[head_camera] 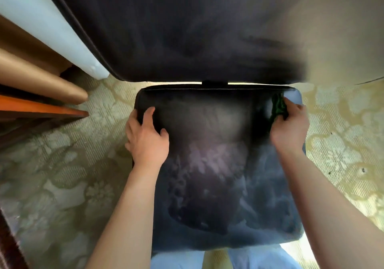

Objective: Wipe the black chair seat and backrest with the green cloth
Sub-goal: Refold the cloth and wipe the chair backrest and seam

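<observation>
The green cloth (278, 107) is clamped in the right hand (289, 127) at the seat (218, 164) corner; the seat's left edge is gripped by the left hand (146, 137).

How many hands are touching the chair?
2. The left hand grips the seat's left edge; the right hand presses the cloth at its back right corner.
</observation>
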`<state>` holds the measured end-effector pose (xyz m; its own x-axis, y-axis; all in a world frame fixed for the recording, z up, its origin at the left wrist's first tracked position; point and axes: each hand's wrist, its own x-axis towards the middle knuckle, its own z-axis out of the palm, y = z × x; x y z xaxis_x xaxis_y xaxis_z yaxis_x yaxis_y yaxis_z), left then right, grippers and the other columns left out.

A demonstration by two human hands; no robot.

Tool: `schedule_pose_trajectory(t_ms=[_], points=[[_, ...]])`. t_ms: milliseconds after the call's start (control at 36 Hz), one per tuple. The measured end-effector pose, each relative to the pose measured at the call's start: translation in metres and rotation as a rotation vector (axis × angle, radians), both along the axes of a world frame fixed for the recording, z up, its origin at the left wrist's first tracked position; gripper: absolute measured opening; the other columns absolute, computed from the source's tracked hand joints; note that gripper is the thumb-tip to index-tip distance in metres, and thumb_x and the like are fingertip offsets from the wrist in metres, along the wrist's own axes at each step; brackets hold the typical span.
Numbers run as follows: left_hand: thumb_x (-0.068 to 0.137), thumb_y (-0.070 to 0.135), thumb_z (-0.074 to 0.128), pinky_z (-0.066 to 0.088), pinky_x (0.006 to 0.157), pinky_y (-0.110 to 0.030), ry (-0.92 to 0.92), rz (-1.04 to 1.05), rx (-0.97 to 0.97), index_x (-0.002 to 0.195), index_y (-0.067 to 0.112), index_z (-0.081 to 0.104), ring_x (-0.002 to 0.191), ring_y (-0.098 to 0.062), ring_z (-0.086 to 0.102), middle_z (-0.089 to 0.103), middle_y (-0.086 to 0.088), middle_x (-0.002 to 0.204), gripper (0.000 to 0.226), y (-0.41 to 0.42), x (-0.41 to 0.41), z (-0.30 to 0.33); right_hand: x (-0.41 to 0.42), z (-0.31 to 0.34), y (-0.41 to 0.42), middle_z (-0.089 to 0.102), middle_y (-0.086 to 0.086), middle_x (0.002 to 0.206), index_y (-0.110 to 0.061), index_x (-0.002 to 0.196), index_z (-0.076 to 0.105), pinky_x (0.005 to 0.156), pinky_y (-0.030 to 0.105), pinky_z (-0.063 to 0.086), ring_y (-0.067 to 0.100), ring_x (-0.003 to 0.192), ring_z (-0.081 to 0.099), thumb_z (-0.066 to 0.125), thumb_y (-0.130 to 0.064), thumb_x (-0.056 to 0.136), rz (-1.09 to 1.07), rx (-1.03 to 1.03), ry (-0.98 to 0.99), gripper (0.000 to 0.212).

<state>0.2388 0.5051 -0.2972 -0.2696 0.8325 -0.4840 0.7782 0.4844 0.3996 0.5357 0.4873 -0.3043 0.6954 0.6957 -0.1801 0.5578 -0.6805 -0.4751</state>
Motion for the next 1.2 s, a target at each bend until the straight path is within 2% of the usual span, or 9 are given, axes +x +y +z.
schedule_pose_trajectory(t_ms=[83,167,334,472,611,778,945,1112,1195], points=[[0.093,0.025,0.063,0.031,0.115,-0.056,0.006,-0.008,0.014,0.153,0.036,0.033,0.148,-0.033,0.023,0.019,-0.008,0.164,0.068,0.007,-0.001,-0.013,0.002,-0.014,0.007,0.053,0.018,0.112,-0.01,0.125,0.062,0.079,0.027,0.035,0.035,0.102,0.053,0.041,-0.001,0.082,0.018,-0.022,-0.062,0.048],[0.093,0.028,0.064,0.037,0.112,-0.054,0.035,-0.034,-0.001,0.151,0.035,0.036,0.142,-0.035,0.028,0.021,-0.007,0.161,0.065,0.01,-0.002,-0.024,-0.006,-0.026,0.018,0.053,0.014,0.106,-0.012,0.113,0.066,0.072,0.03,0.032,0.039,0.098,0.053,0.038,-0.005,0.083,0.024,-0.075,-0.111,0.042],[0.092,0.024,0.066,0.043,0.105,-0.05,0.083,-0.052,0.023,0.147,0.033,0.042,0.137,-0.034,0.031,0.025,-0.006,0.157,0.06,0.011,-0.005,-0.032,-0.029,-0.03,0.036,0.05,0.016,0.127,-0.017,0.122,0.064,0.076,0.032,0.033,0.043,0.1,0.051,0.044,-0.002,0.089,0.106,-0.12,-0.182,0.041],[0.092,0.025,0.065,0.043,0.103,-0.049,0.117,-0.064,0.025,0.148,0.033,0.041,0.137,-0.034,0.03,0.025,-0.007,0.157,0.061,0.01,-0.003,-0.032,-0.049,-0.033,0.047,0.051,0.019,0.124,-0.014,0.123,0.065,0.074,0.034,0.034,0.044,0.096,0.051,0.045,0.001,0.086,0.235,-0.109,-0.197,0.044],[0.093,0.025,0.065,0.038,0.109,-0.047,0.116,-0.059,0.021,0.15,0.032,0.04,0.139,-0.033,0.029,0.025,-0.007,0.157,0.062,0.008,-0.005,-0.033,-0.08,-0.031,0.057,0.053,0.014,0.126,-0.015,0.124,0.065,0.079,0.038,0.041,0.042,0.093,0.051,0.047,0.002,0.084,0.35,-0.076,-0.156,0.048],[0.094,0.024,0.063,0.035,0.111,-0.046,0.108,-0.063,0.018,0.151,0.031,0.04,0.141,-0.033,0.028,0.023,-0.007,0.159,0.062,0.009,-0.003,-0.032,-0.12,-0.026,0.066,0.055,0.008,0.126,-0.016,0.118,0.068,0.072,0.029,0.031,0.036,0.095,0.049,0.047,0.001,0.083,0.497,-0.1,-0.059,0.044],[0.094,0.025,0.063,0.037,0.111,-0.048,0.104,-0.08,0.029,0.152,0.032,0.039,0.142,-0.033,0.027,0.022,-0.007,0.16,0.063,0.007,-0.006,-0.036,-0.163,-0.019,0.06,0.05,0.001,0.127,-0.019,0.128,0.063,0.078,0.038,0.048,0.032,0.102,0.042,0.049,-0.003,0.087,0.724,-0.131,0.063,0.046],[0.094,0.025,0.063,0.033,0.116,-0.046,0.088,-0.111,0.027,0.154,0.033,0.035,0.143,-0.033,0.025,0.018,-0.007,0.162,0.066,0.003,-0.012,-0.036,-0.17,-0.014,0.04,0.05,-0.004,0.122,-0.025,0.13,0.061,0.066,0.035,0.044,0.021,0.096,0.032,0.052,-0.003,0.088,0.913,-0.192,0.131,0.048],[0.095,0.022,0.061,0.029,0.119,-0.046,0.077,-0.142,-0.005,0.156,0.034,0.03,0.145,-0.033,0.022,0.013,-0.006,0.166,0.069,-0.001,-0.014,-0.029,-0.169,-0.009,0.028,0.051,-0.003,0.119,-0.025,0.127,0.063,0.065,0.036,0.046,0.023,0.098,0.038,0.051,-0.003,0.089,0.969,-0.211,0.149,0.046]])
